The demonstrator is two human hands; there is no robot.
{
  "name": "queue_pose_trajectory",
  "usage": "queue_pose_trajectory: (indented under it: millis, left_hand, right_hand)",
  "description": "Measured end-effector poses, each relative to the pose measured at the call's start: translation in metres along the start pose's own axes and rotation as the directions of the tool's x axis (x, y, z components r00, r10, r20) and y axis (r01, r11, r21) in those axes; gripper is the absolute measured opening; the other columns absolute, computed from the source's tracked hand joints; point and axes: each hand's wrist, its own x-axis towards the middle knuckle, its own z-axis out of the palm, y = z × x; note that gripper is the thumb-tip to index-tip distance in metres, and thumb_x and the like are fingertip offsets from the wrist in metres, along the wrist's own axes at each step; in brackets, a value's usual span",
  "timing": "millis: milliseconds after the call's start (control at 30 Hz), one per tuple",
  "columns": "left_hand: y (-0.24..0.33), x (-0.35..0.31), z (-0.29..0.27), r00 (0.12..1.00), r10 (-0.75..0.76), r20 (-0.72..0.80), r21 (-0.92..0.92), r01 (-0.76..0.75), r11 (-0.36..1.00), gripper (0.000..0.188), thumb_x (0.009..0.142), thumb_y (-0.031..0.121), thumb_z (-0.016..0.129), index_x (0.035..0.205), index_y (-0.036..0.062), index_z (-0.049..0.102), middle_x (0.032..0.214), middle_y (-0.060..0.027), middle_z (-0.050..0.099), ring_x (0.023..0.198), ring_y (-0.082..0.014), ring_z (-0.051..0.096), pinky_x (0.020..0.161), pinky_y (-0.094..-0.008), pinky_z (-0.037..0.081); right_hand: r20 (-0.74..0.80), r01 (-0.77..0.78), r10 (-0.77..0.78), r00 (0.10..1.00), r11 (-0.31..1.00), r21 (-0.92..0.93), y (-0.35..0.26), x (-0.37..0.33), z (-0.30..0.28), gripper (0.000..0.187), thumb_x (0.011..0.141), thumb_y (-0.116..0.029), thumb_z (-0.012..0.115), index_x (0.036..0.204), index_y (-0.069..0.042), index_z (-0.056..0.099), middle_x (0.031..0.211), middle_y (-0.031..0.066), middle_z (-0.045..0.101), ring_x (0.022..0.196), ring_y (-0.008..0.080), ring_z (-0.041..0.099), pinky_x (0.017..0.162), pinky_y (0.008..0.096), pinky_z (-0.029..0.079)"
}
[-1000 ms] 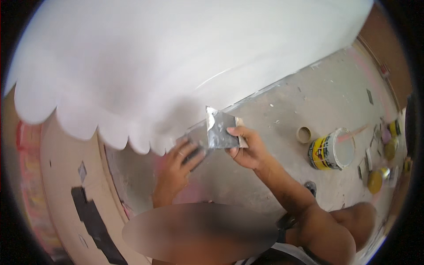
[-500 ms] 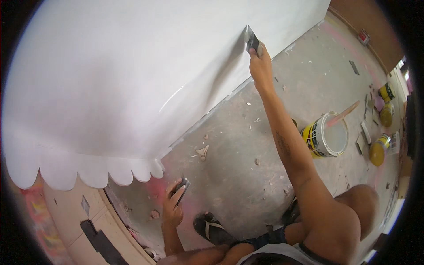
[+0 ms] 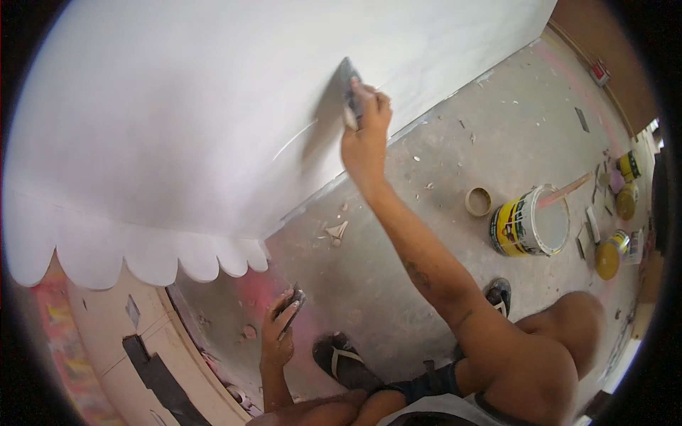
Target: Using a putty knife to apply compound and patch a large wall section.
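Note:
My right hand (image 3: pixel 368 135), arm stretched out, grips a putty knife (image 3: pixel 347 77) whose dark, smeared blade rests against a large white panel (image 3: pixel 199 121). The knife and hand cast a shadow on the panel below. Near the blade, a thin bright line runs slantwise across the white surface. My left hand (image 3: pixel 275 337) is low over the floor by my left foot, closed around a second dark putty knife (image 3: pixel 295 302) with pale smears. A scalloped white edge (image 3: pixel 149 263) finishes the panel's left end.
To my right stands a yellow-and-black bucket (image 3: pixel 515 224) of pale paste with a stick (image 3: pixel 566 190) in it, beside a round lid-like piece (image 3: pixel 478 201). Several yellow cans (image 3: pixel 609 257) and offcuts lie farther right. Scraps (image 3: pixel 337 231) dot the grey floor (image 3: pixel 398 284).
My right hand has drawn the putty knife left and slightly down along the panel. The round piece beside the bucket has come into fuller view. My left hand stays nearly still.

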Motion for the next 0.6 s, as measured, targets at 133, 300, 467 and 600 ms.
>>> queue_pose_trajectory:
  millis: [133,300,467,600]
  left_hand:
    - [-0.003,-0.009,-0.005,0.997,-0.063,-0.052,-0.091,0.058,0.994,0.040,0.088,-0.008,0.048,0.124,0.0040,0.062,0.134,-0.0215,0.054,0.124,-0.0379,0.055,0.108,-0.0466,0.043]
    - [-0.001,-0.011,-0.009,0.990,-0.084,-0.109,-0.229,0.057,0.972,0.037,0.089,-0.006,0.049,0.124,-0.0003,0.061,0.134,-0.0221,0.054,0.124,-0.0377,0.055,0.108,-0.0463,0.043]
    - [-0.051,-0.070,-0.022,0.977,-0.133,-0.164,0.284,0.176,0.943,0.038,0.098,0.013,0.054,0.131,-0.0052,0.054,0.136,-0.0234,0.052,0.118,-0.0377,0.058,0.104,-0.0494,0.044]
    - [-0.055,-0.056,0.006,0.799,-0.371,-0.473,-0.203,0.311,0.928,0.032,0.098,0.019,0.050,0.126,0.0024,0.053,0.119,-0.0152,0.062,0.099,-0.0287,0.065,0.089,-0.0437,0.055]
  right_hand:
    - [0.070,0.000,-0.003,0.998,0.999,0.045,-0.044,-0.041,0.029,0.064,0.080,0.012,0.060,0.139,-0.010,0.052,0.134,0.0238,0.042,0.120,0.0389,0.040,0.103,0.0451,0.038]
    - [0.236,0.023,-0.023,0.972,1.000,0.002,-0.083,-0.081,0.050,0.071,0.073,0.014,0.060,0.139,-0.009,0.052,0.134,0.0244,0.041,0.118,0.0412,0.039,0.100,0.0474,0.039]
    - [0.342,0.175,-0.154,0.927,0.984,-0.031,-0.100,-0.117,0.076,0.066,0.073,0.004,0.064,0.137,-0.007,0.053,0.134,0.0272,0.045,0.116,0.0453,0.042,0.102,0.0531,0.038]
    - [0.473,0.290,-0.221,0.853,0.954,-0.076,-0.093,-0.153,0.080,0.057,0.079,-0.002,0.060,0.135,-0.008,0.054,0.134,0.0242,0.047,0.118,0.0426,0.044,0.102,0.0515,0.038]
